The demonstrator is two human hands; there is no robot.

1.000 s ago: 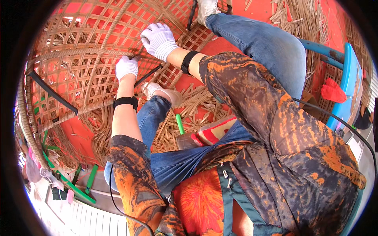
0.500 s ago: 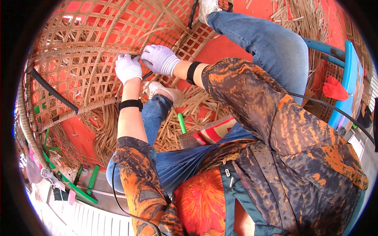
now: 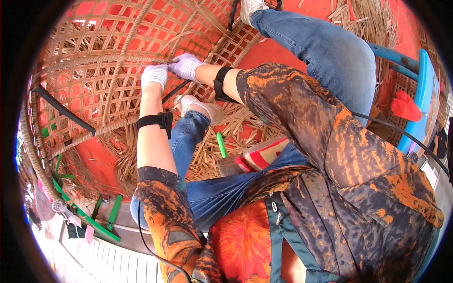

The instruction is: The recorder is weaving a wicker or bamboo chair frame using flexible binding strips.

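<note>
- Head view: what have you got your hands on?

- That big woven basket (image 3: 123, 58), upper left and out in front of you. Your left hand (image 3: 155, 75) and right hand (image 3: 186, 67), both in white gloves, meet at one of its roped bands, practically knuckle to knuckle.

- Holding anything?

- Can't tell, honestly. Your fingers are curled in at the weave and the tips are hidden, so whether either hand is pinching a strand or just pressing is anyone's guess. Neither looks spread wide.

- And the basket, can you see all of it?

- Nope, the top edge cuts it off. You do get one black strip (image 3: 66, 112) at its left and another (image 3: 175, 90) just below your hands.

- What's by your legs?

- Loose pale strips (image 3: 200, 158) on the red floor, partly covered by your left leg. A green handle (image 3: 221, 145) pokes up beside a see-through thing (image 3: 228, 166) I can't make out. Your right shoe (image 3: 251, 9) is clipped at the top, too.
</note>
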